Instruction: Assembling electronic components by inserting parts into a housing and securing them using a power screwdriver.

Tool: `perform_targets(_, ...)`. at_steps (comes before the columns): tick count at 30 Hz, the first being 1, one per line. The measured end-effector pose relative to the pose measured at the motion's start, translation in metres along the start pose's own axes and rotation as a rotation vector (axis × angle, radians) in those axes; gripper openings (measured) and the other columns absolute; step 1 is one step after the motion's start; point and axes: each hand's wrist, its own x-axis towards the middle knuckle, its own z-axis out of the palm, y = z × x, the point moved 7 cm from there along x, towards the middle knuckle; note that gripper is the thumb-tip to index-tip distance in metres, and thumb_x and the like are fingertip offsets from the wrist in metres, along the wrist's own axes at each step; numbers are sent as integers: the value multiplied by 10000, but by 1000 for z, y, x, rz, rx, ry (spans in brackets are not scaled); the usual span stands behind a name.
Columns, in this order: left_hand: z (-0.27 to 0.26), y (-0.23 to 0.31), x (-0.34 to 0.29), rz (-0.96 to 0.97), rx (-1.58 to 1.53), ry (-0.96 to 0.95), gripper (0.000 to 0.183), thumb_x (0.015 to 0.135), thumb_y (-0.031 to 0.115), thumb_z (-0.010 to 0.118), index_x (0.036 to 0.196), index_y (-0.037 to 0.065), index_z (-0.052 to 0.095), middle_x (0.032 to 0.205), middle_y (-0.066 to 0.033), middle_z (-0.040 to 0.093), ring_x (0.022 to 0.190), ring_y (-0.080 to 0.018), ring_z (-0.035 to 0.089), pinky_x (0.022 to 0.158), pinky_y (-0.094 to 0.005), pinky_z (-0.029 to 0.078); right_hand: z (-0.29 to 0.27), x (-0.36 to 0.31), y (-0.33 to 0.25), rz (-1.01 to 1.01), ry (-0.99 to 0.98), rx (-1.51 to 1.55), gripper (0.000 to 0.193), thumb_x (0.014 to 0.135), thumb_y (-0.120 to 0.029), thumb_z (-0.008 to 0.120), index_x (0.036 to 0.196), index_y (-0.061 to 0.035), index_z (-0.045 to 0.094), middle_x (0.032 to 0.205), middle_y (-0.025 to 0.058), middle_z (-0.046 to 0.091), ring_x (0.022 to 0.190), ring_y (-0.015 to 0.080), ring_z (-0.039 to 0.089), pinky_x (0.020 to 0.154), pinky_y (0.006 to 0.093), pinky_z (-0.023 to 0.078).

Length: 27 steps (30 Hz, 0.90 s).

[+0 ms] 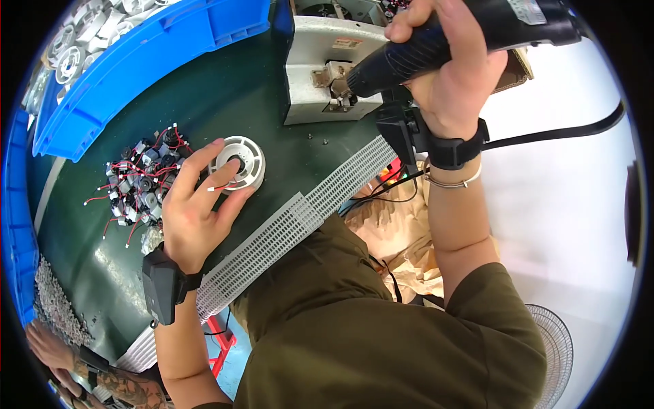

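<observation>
My left hand [193, 217] is closed round a white spoked plastic wheel [256, 158] lying on the green table. One finger rests at its dark centre, where a small motor with red leads appears to sit. My right hand [463, 92] grips a black electric screwdriver [426, 49], tilted with its nose down to the left. That nose meets the small metal outlet of a grey screw feeder [305, 102]; the bit's tip is hidden there. Two loose screws [325, 142] lie between the feeder and the wheel. Left of my left hand is a heap of small motors [146, 178] with red and black leads.
A blue bin [163, 58] with white wheels [88, 27] stands at the far left. Small grey parts [58, 303] are piled near a co-worker's hands [51, 347] at lower left. A pale perforated strip [272, 238] edges the table. A fan [552, 347] stands at lower right.
</observation>
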Motion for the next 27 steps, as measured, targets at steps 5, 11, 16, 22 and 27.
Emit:
perform_targets(5, 1, 2, 2, 14, 5, -6, 343, 666, 72, 809, 976, 37, 667, 1173, -151, 590, 913, -294, 650, 708, -335, 559, -4, 0, 10, 5, -20, 43, 294, 840, -94, 642, 1040, 77, 511, 658, 97, 568, 541, 170, 559, 529, 266, 469)
perform_targets(11, 2, 0, 1, 5, 7, -12, 357, 658, 62, 810, 981, 36, 660, 1175, -157, 588, 942, -300, 641, 733, -337, 556, -6, -2, 12, 22, -2, 67, 277, 837, -76, 634, 1042, 68, 518, 659, 98, 575, 542, 174, 562, 529, 270, 472)
perform_targets(16, 4, -3, -2, -7, -7, -56, 364, 695, 15, 775, 1037, 23, 650, 1222, -184, 561, 1052, -318, 595, 833, -365, 526, -9, -2, 12, 48, 30, 101, 261, 830, -60, 631, 1038, 56, 524, 660, 98, 577, 540, 177, 564, 529, 276, 475)
perform_targets(22, 2, 0, 1, 30, 20, -19, 378, 652, 33, 806, 998, 29, 654, 1177, -179, 581, 991, -327, 621, 763, -354, 550, -8, 1, 23, 32, -10, 57, 257, 826, -51, 645, 1035, 44, 529, 677, 85, 575, 541, 169, 567, 527, 275, 482)
perform_targets(27, 3, 0, 1, 34, 19, -19, 387, 653, 34, 807, 1008, 32, 654, 1179, -181, 577, 993, -328, 620, 765, -357, 552, -1, 0, 30, -358, -256, 699, 268, 820, -30, 665, 1038, 40, 526, 675, 60, 561, 535, 152, 565, 519, 262, 487)
